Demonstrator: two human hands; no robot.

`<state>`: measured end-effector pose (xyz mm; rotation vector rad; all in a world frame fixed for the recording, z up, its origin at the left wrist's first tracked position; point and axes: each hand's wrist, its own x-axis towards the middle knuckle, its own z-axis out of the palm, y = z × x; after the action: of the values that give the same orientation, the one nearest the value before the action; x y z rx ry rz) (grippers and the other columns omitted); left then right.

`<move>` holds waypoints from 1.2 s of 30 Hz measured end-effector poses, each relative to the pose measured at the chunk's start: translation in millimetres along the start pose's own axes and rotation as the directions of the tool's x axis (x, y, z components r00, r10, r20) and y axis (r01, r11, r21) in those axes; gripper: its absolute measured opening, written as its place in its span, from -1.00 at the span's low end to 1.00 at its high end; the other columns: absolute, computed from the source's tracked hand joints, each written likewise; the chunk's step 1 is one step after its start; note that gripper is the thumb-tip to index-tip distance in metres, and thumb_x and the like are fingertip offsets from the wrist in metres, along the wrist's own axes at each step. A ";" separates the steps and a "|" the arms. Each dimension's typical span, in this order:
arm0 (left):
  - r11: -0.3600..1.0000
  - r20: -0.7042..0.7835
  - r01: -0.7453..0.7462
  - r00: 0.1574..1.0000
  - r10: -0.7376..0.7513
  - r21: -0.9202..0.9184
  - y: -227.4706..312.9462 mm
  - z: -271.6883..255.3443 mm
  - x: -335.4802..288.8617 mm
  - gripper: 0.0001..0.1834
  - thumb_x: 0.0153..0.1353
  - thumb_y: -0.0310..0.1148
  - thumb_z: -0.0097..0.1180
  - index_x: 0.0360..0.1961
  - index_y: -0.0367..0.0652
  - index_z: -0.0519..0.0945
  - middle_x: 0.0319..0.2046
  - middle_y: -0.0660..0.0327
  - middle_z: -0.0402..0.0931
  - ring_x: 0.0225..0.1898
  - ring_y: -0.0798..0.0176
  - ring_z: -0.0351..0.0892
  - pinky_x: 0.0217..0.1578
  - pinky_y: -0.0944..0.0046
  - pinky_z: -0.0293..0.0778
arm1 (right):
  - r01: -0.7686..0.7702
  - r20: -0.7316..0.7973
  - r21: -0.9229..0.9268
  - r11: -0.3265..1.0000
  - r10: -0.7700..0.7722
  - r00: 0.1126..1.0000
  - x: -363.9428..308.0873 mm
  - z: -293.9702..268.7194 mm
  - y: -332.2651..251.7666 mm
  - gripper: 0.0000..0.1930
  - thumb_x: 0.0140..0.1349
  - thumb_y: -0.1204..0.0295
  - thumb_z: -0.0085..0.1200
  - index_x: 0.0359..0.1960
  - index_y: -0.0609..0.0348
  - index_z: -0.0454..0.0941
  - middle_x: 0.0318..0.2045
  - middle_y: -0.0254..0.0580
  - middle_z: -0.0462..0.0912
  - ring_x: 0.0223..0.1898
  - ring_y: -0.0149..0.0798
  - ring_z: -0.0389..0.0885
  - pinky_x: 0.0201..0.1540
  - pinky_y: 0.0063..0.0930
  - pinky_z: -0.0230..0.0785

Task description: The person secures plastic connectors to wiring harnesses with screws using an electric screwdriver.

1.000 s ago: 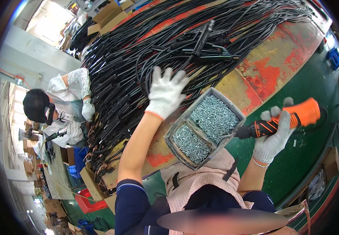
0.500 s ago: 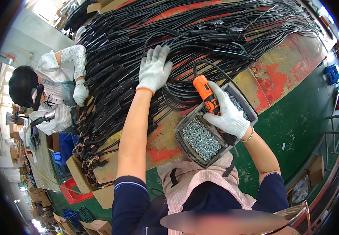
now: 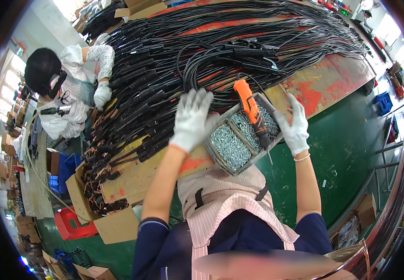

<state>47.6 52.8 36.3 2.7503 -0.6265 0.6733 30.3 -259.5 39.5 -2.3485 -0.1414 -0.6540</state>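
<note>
An orange-and-black power screwdriver (image 3: pixel 248 100) lies across a dark divided tray (image 3: pixel 219 162) of small silver screws (image 3: pixel 231 145) at the table's near edge. Its bit points toward me, and a black cord runs from its far end. Beside the tray's right wall is my right hand (image 3: pixel 296 126), white-gloved and open, thumb close to the rim. My left hand (image 3: pixel 191 119), also gloved, is at the tray's left side with its fingers stretched out; whether it touches the wall I cannot tell. Looped black cable (image 3: pixel 193 65) and black clamp-like holders (image 3: pixel 253 53) lie beyond.
Rows of black cables (image 3: pixel 155 70) with bare copper ends cover the worn red-and-yellow table (image 3: pixel 314 93). A co-worker (image 3: pixel 71 79) stands at the left, holding a tool. Cardboard boxes (image 3: pixel 115 226) and a red stool (image 3: pixel 71 224) are at lower left. Green floor (image 3: pixel 332 149) shows at right.
My right hand has let go of the screwdriver, which now rests on the tray, and moved to the tray's right side. My left hand has come off the cable loop toward the tray's left side.
</note>
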 end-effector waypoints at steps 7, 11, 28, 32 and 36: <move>0.845 -0.142 0.324 0.898 -0.416 -0.426 90.4 22.5 -113.0 -0.21 0.00 -0.14 0.30 0.22 -0.26 0.31 0.18 -0.12 0.33 0.21 -0.28 0.27 0.24 -0.14 0.19 | -0.349 0.303 0.285 0.893 0.261 0.916 -34.7 9.4 55.5 -0.43 0.39 0.00 -0.14 0.22 0.18 0.41 0.15 -0.03 0.52 0.23 -0.15 0.41 0.28 -0.40 0.15; 0.865 -0.223 0.225 0.909 -0.352 -0.449 101.2 27.5 -115.4 -0.22 -0.02 -0.23 0.30 0.23 -0.25 0.28 0.19 -0.13 0.29 0.20 -0.30 0.25 0.24 -0.14 0.18 | -0.316 0.283 0.259 0.913 0.241 0.928 -36.1 19.7 60.9 -0.50 0.40 0.07 -0.13 0.18 0.18 0.45 0.14 -0.06 0.53 0.18 -0.15 0.45 0.25 -0.42 0.17; 0.666 -0.106 0.420 0.794 -0.599 -0.616 111.3 38.8 -109.1 -0.06 -0.06 -0.39 0.30 0.32 -0.40 0.08 0.29 -0.35 0.10 0.32 -0.34 0.13 0.33 -0.05 0.10 | -0.429 0.277 0.323 0.844 0.349 0.895 -42.1 12.6 72.4 -0.75 0.29 0.38 0.13 -0.07 0.24 0.54 -0.43 -0.42 0.53 -0.50 -0.58 0.36 -0.46 -0.67 0.23; 0.613 -0.048 0.431 0.793 -0.608 -0.662 114.3 45.2 -110.9 -0.11 0.03 -0.49 0.20 0.35 -0.43 0.00 0.34 -0.33 -0.01 0.39 -0.28 0.00 0.37 0.00 -0.02 | -0.454 0.288 0.326 0.829 0.371 0.883 -37.1 11.5 68.3 -0.79 0.27 0.41 0.12 -0.11 0.24 0.54 -0.45 -0.42 0.54 -0.50 -0.58 0.40 -0.46 -0.67 0.27; 0.631 -0.018 0.454 0.803 -0.596 -0.629 116.0 43.0 -109.6 -0.16 0.11 -0.59 0.07 0.38 -0.43 -0.07 0.39 -0.29 -0.12 0.44 -0.22 -0.13 0.41 0.05 -0.15 | -0.437 0.290 0.333 0.835 0.350 0.891 -35.0 14.1 71.4 -0.79 0.28 0.42 0.12 -0.09 0.20 0.55 -0.47 -0.44 0.53 -0.53 -0.60 0.41 -0.51 -0.69 0.29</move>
<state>-77.1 -25.0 -39.3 2.0417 0.0602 0.5083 25.1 -301.9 -29.0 -1.9643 0.1127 -0.1397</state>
